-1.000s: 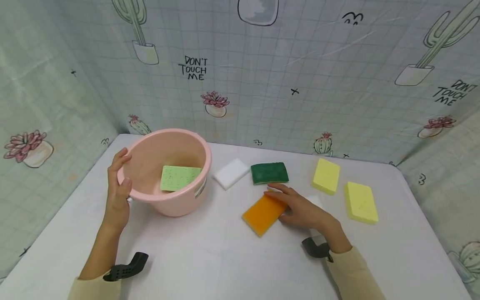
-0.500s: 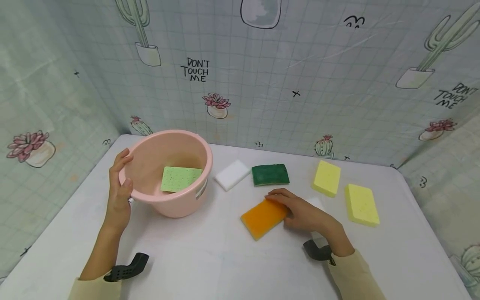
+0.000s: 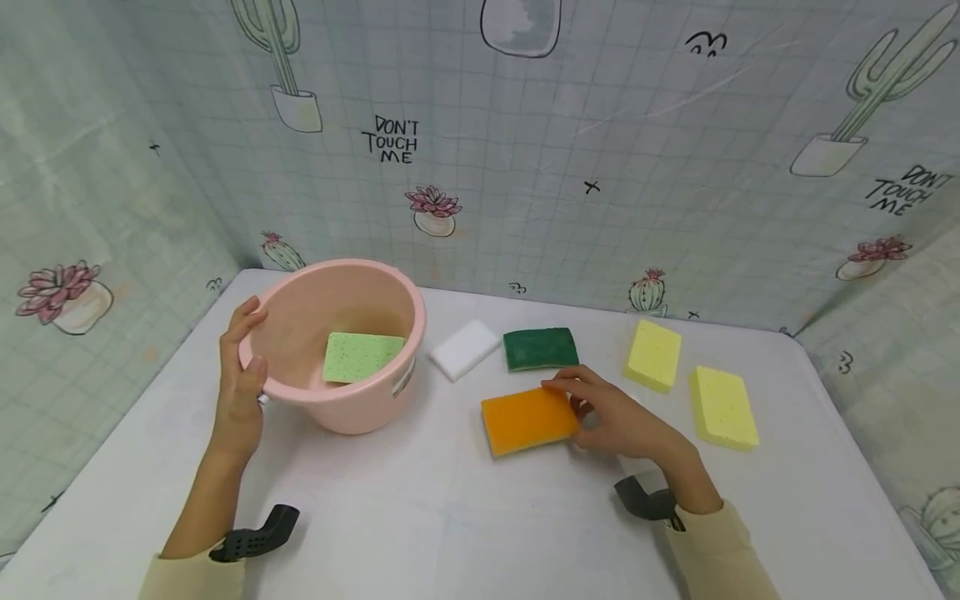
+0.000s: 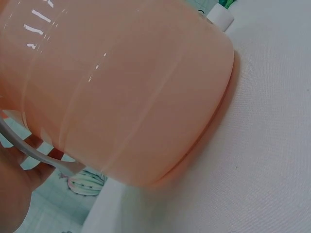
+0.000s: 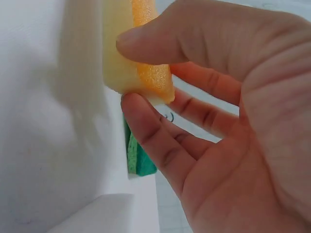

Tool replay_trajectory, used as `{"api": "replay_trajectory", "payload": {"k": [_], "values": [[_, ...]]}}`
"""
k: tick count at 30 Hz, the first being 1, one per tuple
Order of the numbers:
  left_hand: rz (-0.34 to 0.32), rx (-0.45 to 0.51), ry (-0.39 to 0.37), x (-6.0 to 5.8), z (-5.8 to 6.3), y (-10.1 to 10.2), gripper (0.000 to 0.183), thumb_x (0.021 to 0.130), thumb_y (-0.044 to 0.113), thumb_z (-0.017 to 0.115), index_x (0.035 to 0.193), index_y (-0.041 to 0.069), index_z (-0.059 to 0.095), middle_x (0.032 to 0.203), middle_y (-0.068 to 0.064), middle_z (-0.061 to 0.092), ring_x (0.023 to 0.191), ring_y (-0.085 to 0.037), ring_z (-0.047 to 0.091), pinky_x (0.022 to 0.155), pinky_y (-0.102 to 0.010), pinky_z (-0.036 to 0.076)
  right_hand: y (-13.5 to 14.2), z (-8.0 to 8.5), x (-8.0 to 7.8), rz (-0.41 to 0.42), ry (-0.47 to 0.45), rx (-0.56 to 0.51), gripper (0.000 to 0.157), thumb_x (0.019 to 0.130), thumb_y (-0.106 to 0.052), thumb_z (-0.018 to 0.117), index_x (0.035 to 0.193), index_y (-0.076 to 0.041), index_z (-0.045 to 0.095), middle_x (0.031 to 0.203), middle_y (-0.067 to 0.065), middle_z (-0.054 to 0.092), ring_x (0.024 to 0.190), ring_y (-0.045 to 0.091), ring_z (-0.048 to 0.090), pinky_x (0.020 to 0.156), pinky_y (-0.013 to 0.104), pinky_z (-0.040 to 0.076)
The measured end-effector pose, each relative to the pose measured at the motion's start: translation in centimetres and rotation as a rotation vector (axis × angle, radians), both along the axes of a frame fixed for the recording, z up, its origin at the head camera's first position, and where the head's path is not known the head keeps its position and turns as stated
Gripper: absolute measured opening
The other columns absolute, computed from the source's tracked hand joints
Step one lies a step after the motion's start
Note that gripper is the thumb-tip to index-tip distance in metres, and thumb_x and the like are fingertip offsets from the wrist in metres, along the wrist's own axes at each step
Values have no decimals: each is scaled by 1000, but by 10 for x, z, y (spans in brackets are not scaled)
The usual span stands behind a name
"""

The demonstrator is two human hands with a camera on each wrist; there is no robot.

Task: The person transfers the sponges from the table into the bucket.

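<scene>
My left hand (image 3: 242,387) grips the rim of a pink plastic bucket (image 3: 352,414), thumb inside and fingers over the left edge. Tilted toward me, the bucket has a speckled light green sponge (image 3: 362,357) inside it. A grey handle (image 4: 36,153) runs past the left fingers in the left wrist view. My right hand (image 3: 618,421) pinches the right end of a sponge (image 3: 525,421), orange on top and pale yellow beneath. The right wrist view has the thumb on one side of the sponge (image 5: 121,53) and fingers on the other, held close over the table.
Behind the orange sponge lie a white sponge (image 3: 465,350) and a dark green one (image 3: 540,348). Two yellow sponges (image 3: 652,356) are on the right. A white block (image 5: 102,216) shows low in the right wrist view. A patterned curtain (image 3: 510,150) hangs behind the white table (image 3: 450,533).
The orange sponge has turned from a diagonal to a more level position under my right hand, which has shifted slightly right. My left hand and the bucket stay in place.
</scene>
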State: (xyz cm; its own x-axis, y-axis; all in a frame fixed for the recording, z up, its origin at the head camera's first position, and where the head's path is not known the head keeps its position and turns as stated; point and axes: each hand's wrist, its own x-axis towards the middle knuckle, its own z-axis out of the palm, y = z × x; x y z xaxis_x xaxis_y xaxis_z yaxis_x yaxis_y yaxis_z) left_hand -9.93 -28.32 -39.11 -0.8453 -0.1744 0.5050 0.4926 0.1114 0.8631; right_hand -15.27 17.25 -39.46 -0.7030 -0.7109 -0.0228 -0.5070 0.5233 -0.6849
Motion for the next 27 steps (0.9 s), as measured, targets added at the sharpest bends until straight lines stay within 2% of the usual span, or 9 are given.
{"api": "replay_trajectory", "payload": {"k": [6, 13, 21, 27], "values": [[30, -37, -58, 1, 2, -1, 54, 92, 23, 44, 143, 7, 34, 156, 3, 17, 139, -23, 18, 109, -32, 23, -6, 5, 1, -44, 31, -29, 62, 79, -2, 72, 137, -8, 50, 134, 7, 42, 96, 16, 55, 82, 27, 52], [31, -22, -65, 2, -1, -2, 54, 92, 24, 43, 143, 8, 34, 156, 4, 17, 139, -22, 18, 109, -32, 24, -15, 22, -1, -118, 64, -102, 65, 76, -4, 78, 135, -3, 51, 127, 7, 45, 95, 18, 57, 80, 26, 53], [38, -13, -51, 3, -1, -1, 55, 92, 26, 44, 142, 5, 34, 156, 2, 17, 139, -22, 18, 107, -33, 22, -26, 41, -6, -120, 118, -140, 65, 77, -4, 78, 135, -1, 51, 125, 8, 44, 94, 18, 57, 77, 31, 55], [33, -24, -59, 2, 0, -1, 55, 92, 23, 43, 143, 6, 34, 156, 2, 17, 139, -22, 18, 108, -32, 24, -36, 54, -8, -138, 129, -209, 64, 77, -5, 78, 135, -2, 51, 125, 8, 45, 86, 17, 57, 76, 34, 55]]}}
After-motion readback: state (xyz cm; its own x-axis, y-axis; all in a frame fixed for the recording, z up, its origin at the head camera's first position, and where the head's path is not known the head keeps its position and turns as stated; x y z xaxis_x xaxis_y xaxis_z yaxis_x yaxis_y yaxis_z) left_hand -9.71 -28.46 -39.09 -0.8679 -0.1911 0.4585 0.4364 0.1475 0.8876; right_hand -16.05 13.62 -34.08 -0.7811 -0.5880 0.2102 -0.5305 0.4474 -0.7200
